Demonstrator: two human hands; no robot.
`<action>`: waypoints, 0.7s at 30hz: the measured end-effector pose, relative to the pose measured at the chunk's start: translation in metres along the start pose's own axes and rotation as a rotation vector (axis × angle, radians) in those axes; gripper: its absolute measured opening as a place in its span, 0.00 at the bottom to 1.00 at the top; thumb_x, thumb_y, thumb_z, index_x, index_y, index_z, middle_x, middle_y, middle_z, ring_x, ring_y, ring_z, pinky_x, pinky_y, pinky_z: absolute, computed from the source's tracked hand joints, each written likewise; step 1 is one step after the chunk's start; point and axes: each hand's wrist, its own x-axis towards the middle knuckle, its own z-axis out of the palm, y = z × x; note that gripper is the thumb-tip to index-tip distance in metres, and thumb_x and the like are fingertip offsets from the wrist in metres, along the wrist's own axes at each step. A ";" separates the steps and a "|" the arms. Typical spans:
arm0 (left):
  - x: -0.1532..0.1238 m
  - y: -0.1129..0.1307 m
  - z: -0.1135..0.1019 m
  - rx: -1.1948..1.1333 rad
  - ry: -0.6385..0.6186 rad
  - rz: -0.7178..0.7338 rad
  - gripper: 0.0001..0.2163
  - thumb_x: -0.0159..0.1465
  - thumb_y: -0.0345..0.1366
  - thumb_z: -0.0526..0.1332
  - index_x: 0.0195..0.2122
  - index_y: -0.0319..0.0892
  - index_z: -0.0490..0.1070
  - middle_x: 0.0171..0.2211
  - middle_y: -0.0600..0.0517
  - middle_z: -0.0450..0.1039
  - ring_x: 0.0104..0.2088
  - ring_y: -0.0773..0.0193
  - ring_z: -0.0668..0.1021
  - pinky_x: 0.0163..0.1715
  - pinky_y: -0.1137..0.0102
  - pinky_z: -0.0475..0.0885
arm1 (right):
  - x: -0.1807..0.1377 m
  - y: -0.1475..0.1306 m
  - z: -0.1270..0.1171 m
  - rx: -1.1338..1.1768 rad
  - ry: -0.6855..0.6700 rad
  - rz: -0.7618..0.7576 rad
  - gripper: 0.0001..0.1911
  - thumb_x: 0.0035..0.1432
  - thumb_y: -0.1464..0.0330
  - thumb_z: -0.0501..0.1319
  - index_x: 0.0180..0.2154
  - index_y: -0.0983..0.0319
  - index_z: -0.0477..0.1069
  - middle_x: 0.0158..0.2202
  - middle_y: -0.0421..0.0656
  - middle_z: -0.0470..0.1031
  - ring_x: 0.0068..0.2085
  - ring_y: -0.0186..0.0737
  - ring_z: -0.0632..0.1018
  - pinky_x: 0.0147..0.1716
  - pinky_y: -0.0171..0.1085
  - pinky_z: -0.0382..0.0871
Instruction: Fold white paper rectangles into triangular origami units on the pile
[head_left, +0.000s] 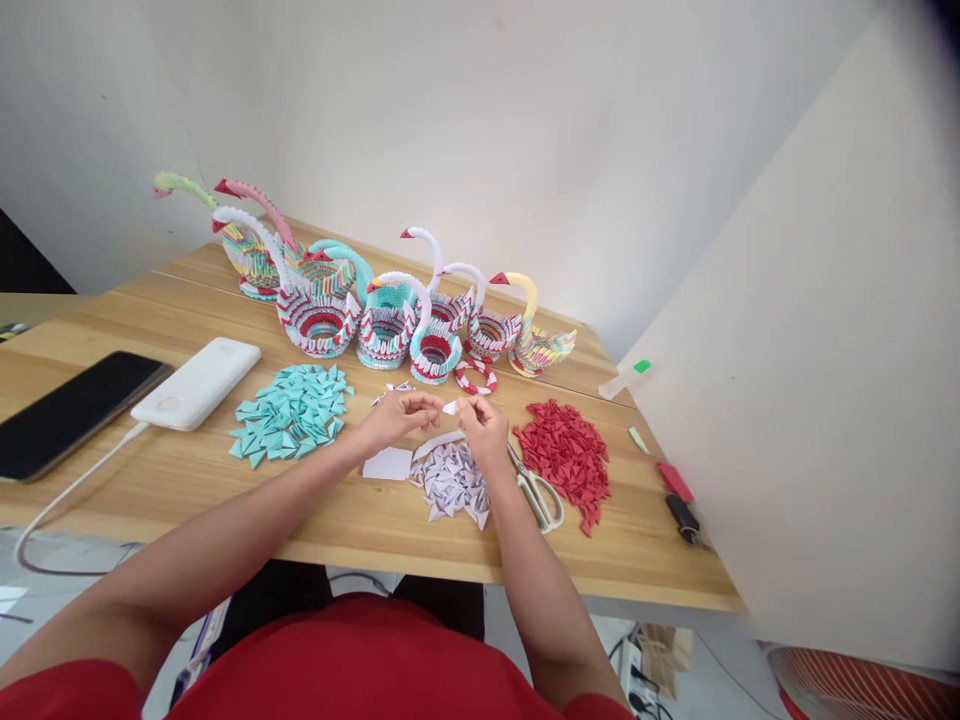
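Note:
My left hand [396, 417] and my right hand [484, 424] meet above the table, both pinching a small white folded paper piece [451, 407] between their fingertips. Right under them lies a pile of white folded triangles [452, 483] and a flat white paper slip [388, 464]. A heap of teal folded triangles [291, 413] lies to the left, a heap of red ones [568, 457] to the right. Scissors [538, 492] rest beside my right wrist.
Several paper swans [384, 318] stand in a row at the back of the wooden table [187, 470], with a small red-white ring [475, 376]. A black phone [71, 412] and a white power bank [197, 382] lie left. A red-handled tool [679, 497] and a glue tube [624, 378] sit near the right wall.

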 end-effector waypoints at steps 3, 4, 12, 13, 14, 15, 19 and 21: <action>0.000 0.002 -0.001 -0.048 -0.016 -0.021 0.13 0.57 0.41 0.63 0.39 0.37 0.74 0.29 0.50 0.75 0.27 0.68 0.72 0.32 0.71 0.68 | 0.000 0.002 0.000 0.004 -0.011 -0.003 0.17 0.57 0.56 0.56 0.25 0.62 0.69 0.20 0.36 0.63 0.23 0.32 0.63 0.23 0.31 0.57; 0.000 0.003 -0.002 -0.048 -0.026 -0.024 0.12 0.57 0.41 0.63 0.37 0.37 0.75 0.29 0.50 0.75 0.27 0.69 0.72 0.32 0.71 0.68 | 0.000 0.002 0.000 0.009 -0.015 -0.007 0.16 0.57 0.57 0.56 0.25 0.62 0.69 0.20 0.36 0.63 0.23 0.32 0.63 0.23 0.31 0.57; 0.000 0.003 0.000 -0.045 -0.037 -0.025 0.11 0.56 0.41 0.65 0.30 0.37 0.76 0.26 0.51 0.74 0.27 0.68 0.73 0.32 0.72 0.67 | -0.002 -0.005 0.000 0.042 -0.047 -0.018 0.16 0.56 0.58 0.57 0.25 0.62 0.69 0.20 0.36 0.63 0.22 0.31 0.63 0.23 0.31 0.56; 0.000 0.003 0.000 -0.033 -0.031 -0.029 0.11 0.55 0.41 0.65 0.30 0.37 0.76 0.26 0.51 0.74 0.27 0.67 0.73 0.31 0.72 0.67 | -0.002 -0.005 0.000 0.041 -0.051 -0.025 0.15 0.56 0.58 0.57 0.25 0.62 0.70 0.20 0.36 0.63 0.22 0.31 0.63 0.23 0.32 0.56; 0.000 0.003 0.000 -0.020 -0.023 -0.032 0.11 0.55 0.41 0.65 0.29 0.37 0.76 0.25 0.51 0.74 0.27 0.67 0.73 0.31 0.72 0.67 | -0.002 -0.006 0.000 0.038 -0.052 -0.034 0.15 0.56 0.59 0.57 0.25 0.62 0.70 0.20 0.36 0.63 0.22 0.31 0.63 0.23 0.32 0.56; 0.000 0.002 0.001 -0.006 -0.015 -0.034 0.11 0.55 0.41 0.65 0.29 0.37 0.76 0.25 0.51 0.74 0.27 0.67 0.72 0.31 0.72 0.67 | -0.002 -0.007 0.000 0.034 -0.053 -0.043 0.15 0.56 0.59 0.57 0.25 0.62 0.70 0.20 0.36 0.64 0.22 0.31 0.63 0.23 0.32 0.56; 0.000 0.001 0.001 0.023 0.006 -0.033 0.11 0.54 0.41 0.66 0.28 0.37 0.75 0.24 0.52 0.73 0.26 0.69 0.72 0.29 0.73 0.65 | -0.003 -0.009 0.001 0.007 -0.047 -0.048 0.15 0.56 0.60 0.57 0.25 0.62 0.71 0.20 0.36 0.64 0.23 0.31 0.63 0.23 0.32 0.57; 0.000 0.001 0.001 0.003 0.003 -0.040 0.11 0.53 0.41 0.67 0.28 0.37 0.75 0.24 0.52 0.73 0.26 0.69 0.72 0.29 0.74 0.66 | -0.003 -0.009 0.000 -0.008 -0.039 -0.048 0.15 0.56 0.59 0.57 0.25 0.62 0.71 0.20 0.36 0.65 0.23 0.31 0.63 0.23 0.32 0.57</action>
